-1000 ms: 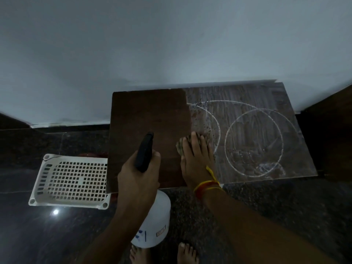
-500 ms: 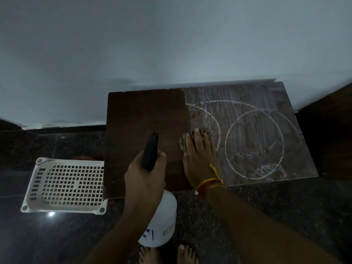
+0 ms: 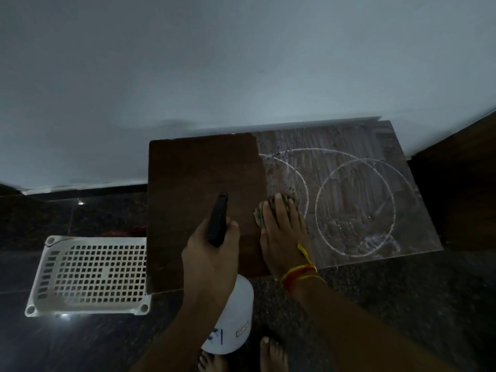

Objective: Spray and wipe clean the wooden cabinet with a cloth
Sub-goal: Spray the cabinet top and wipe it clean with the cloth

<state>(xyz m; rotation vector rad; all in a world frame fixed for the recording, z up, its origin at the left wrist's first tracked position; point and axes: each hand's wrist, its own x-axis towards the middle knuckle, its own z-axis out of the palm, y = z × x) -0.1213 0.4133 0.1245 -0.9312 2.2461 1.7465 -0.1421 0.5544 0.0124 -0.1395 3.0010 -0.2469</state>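
The wooden cabinet top (image 3: 193,167) stands against the wall; its left half is dark and clean, its right half is grey with dust and white ring marks. My right hand (image 3: 284,234) lies flat with straight fingers on a crumpled greenish cloth (image 3: 259,214), pressing it to the top at the border of the clean and dusty parts. My left hand (image 3: 212,261) grips a white spray bottle (image 3: 233,326) by its black trigger head (image 3: 218,221), held over the cabinet's front edge with the nozzle pointing away from me.
A white perforated plastic basket (image 3: 91,275) sits on the dark floor to the left of the cabinet. A dark wooden piece of furniture (image 3: 461,183) stands at the right. My bare feet (image 3: 271,355) are at the cabinet's front.
My right hand and the cloth have slid a little away from me along the dust border. The left hand with the bottle shifted slightly right and forward.
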